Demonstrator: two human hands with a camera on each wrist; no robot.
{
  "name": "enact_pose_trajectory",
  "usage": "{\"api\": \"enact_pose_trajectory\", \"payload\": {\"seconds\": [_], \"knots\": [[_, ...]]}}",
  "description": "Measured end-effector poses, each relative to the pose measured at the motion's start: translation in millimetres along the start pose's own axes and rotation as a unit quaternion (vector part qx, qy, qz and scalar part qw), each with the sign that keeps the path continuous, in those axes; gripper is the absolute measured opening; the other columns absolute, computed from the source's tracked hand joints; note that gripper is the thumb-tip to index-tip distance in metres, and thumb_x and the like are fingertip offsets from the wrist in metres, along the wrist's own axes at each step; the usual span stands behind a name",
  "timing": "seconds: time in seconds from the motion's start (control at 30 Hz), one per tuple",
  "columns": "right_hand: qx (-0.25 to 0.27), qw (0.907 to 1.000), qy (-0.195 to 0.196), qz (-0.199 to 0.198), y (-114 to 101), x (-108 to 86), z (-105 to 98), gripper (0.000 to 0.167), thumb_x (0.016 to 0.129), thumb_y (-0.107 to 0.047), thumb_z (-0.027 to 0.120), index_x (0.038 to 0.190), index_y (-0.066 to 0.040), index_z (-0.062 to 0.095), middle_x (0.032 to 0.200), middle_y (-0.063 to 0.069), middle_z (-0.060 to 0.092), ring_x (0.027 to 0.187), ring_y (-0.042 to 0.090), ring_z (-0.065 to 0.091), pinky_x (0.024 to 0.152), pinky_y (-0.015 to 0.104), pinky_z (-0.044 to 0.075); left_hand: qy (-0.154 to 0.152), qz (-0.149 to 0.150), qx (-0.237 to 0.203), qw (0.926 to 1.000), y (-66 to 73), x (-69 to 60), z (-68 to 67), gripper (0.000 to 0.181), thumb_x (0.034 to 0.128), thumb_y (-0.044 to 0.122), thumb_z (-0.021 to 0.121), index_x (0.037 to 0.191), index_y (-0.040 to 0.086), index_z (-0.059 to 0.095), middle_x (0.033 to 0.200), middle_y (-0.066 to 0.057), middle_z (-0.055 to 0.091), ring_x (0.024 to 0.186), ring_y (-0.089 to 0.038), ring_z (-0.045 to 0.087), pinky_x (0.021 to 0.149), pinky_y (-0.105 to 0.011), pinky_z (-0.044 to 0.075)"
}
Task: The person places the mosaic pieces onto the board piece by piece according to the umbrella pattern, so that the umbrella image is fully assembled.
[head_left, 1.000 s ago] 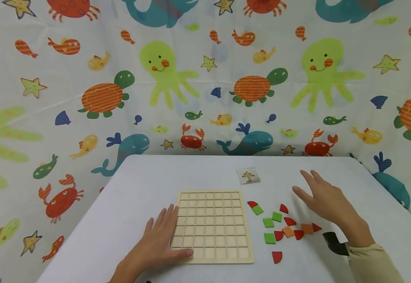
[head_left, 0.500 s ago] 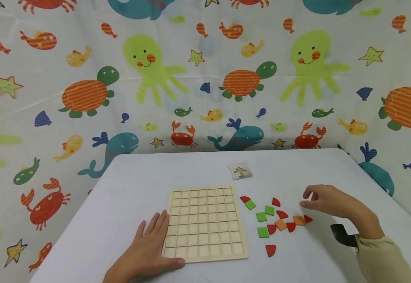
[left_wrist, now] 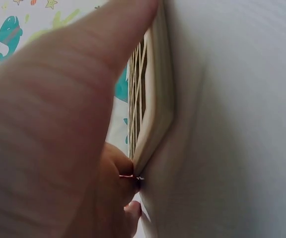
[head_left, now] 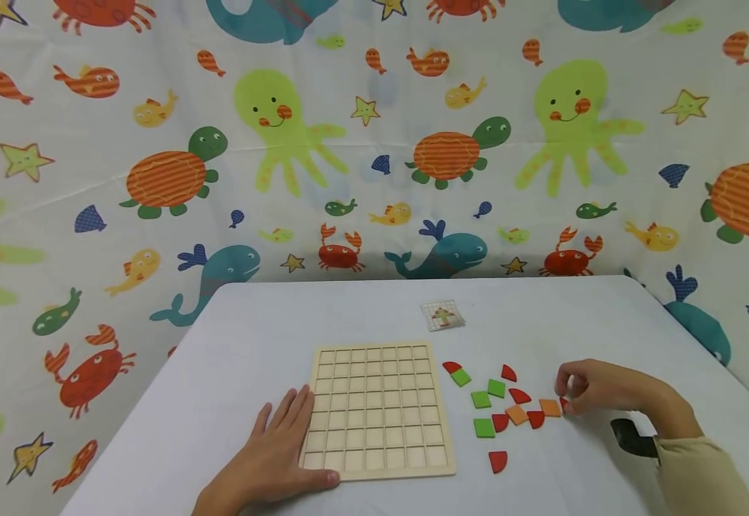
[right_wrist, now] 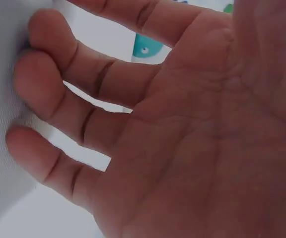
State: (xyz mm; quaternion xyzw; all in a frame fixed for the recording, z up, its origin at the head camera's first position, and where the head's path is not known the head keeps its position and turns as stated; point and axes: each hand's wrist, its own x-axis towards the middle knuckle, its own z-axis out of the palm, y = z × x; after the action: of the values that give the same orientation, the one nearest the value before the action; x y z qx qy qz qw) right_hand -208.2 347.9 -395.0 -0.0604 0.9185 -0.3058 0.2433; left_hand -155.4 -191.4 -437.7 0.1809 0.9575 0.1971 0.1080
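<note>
My left hand [head_left: 273, 448] lies flat along the left edge of a wooden grid board [head_left: 374, 412], fingers straight. Its thumb touches the board's front-left corner. In the left wrist view, the board [left_wrist: 158, 94] shows edge-on under the thumb. To the right, my bent right hand [head_left: 613, 390] is down at a small red piece [head_left: 564, 405], whose right part the thumb and fingers hide. In the right wrist view, several curved fingers [right_wrist: 41, 82] of that hand reach to the table; the red piece is out of sight, so whether it is pinched cannot be told.
Between board and right hand lie loose green squares [head_left: 484, 428], orange squares [head_left: 517, 414] and red quarter-round pieces [head_left: 498, 461]. A small pattern card [head_left: 442, 314] sits behind the board on the white table [head_left: 271, 322]. A sea-animal cloth [head_left: 361, 158] hangs behind.
My right hand has come down from the far right of the table to the red piece, its fingers bending from straight. The left hand stays on the board; the view has shifted slightly.
</note>
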Motion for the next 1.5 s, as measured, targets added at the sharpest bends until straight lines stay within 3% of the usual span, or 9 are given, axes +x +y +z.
{"api": "enact_pose_trajectory", "payload": {"seconds": [0.3, 0.53, 0.8, 1.1, 1.37, 1.5], "knots": [[-0.036, 0.9989, 0.026, -0.013, -1.7, 5.1, 8.5, 0.025, 0.090, -0.004, 0.080, 0.102, -0.012, 0.061, 0.086, 0.007, 0.054, 0.084, 0.023, 0.054, 0.072, 0.039, 0.050, -0.003, 0.001, 0.000, 1.0000, -1.3, 1.0, -0.3, 0.135, 0.0783, 0.078, 0.077, 0.166, -0.008, 0.022, 0.175, -0.025, 0.017, 0.162, -0.043, 0.011, 0.124, -0.070, 0.003], [-0.076, 0.9931, 0.083, -0.033, 4.9, 7.7, 4.6, 0.024, 0.092, -0.011, 0.083, 0.094, -0.010, 0.059, 0.083, 0.003, 0.052, 0.082, 0.022, 0.052, 0.069, 0.036, 0.046, -0.008, -0.011, 0.002, 0.9999, -1.9, 2.9, 0.3, 0.134, 0.0777, 0.080, 0.077, 0.167, -0.005, 0.024, 0.176, -0.023, 0.016, 0.162, -0.041, 0.011, 0.124, -0.069, 0.003], [-0.063, 0.9911, 0.112, -0.031, -0.2, 10.1, -2.0, 0.018, 0.099, -0.013, 0.078, 0.095, -0.006, 0.061, 0.084, 0.003, 0.057, 0.081, 0.021, 0.055, 0.068, 0.033, 0.050, -0.015, -0.021, -0.009, 0.9996, -1.9, 2.9, 2.4, 0.136, 0.0775, 0.081, 0.077, 0.168, -0.003, 0.021, 0.177, -0.021, 0.013, 0.163, -0.040, 0.008, 0.124, -0.068, 0.000], [-0.006, 0.9872, 0.112, -0.113, -54.8, 24.8, 6.6, 0.010, 0.101, -0.008, 0.072, 0.102, -0.004, 0.063, 0.088, 0.003, 0.068, 0.084, 0.022, 0.064, 0.079, 0.038, 0.057, -0.018, -0.013, -0.009, 0.9997, -1.4, 3.9, -0.7, 0.135, 0.0782, 0.081, 0.075, 0.169, -0.003, 0.021, 0.177, -0.020, 0.012, 0.163, -0.039, 0.006, 0.124, -0.068, -0.002], [-0.015, 0.9802, 0.100, -0.170, -115.7, 66.9, 22.1, 0.006, 0.101, -0.007, 0.072, 0.102, -0.005, 0.067, 0.089, 0.004, 0.071, 0.082, 0.020, 0.066, 0.082, 0.037, 0.058, -0.018, -0.005, -0.018, 0.9997, 2.4, 1.4, -2.3, 0.133, 0.0803, 0.078, 0.077, 0.168, -0.004, 0.020, 0.177, -0.022, 0.012, 0.163, -0.040, 0.007, 0.124, -0.069, 0.001], [-0.027, 0.9724, 0.087, -0.215, -139.1, 91.6, 35.2, 0.006, 0.101, -0.004, 0.070, 0.097, -0.006, 0.067, 0.085, 0.001, 0.067, 0.078, 0.018, 0.064, 0.077, 0.035, 0.056, -0.015, -0.009, -0.019, 0.9997, 2.1, -0.7, -0.9, 0.132, 0.0806, 0.077, 0.077, 0.168, -0.005, 0.021, 0.177, -0.021, 0.013, 0.163, -0.040, 0.007, 0.125, -0.069, 0.001]]}}
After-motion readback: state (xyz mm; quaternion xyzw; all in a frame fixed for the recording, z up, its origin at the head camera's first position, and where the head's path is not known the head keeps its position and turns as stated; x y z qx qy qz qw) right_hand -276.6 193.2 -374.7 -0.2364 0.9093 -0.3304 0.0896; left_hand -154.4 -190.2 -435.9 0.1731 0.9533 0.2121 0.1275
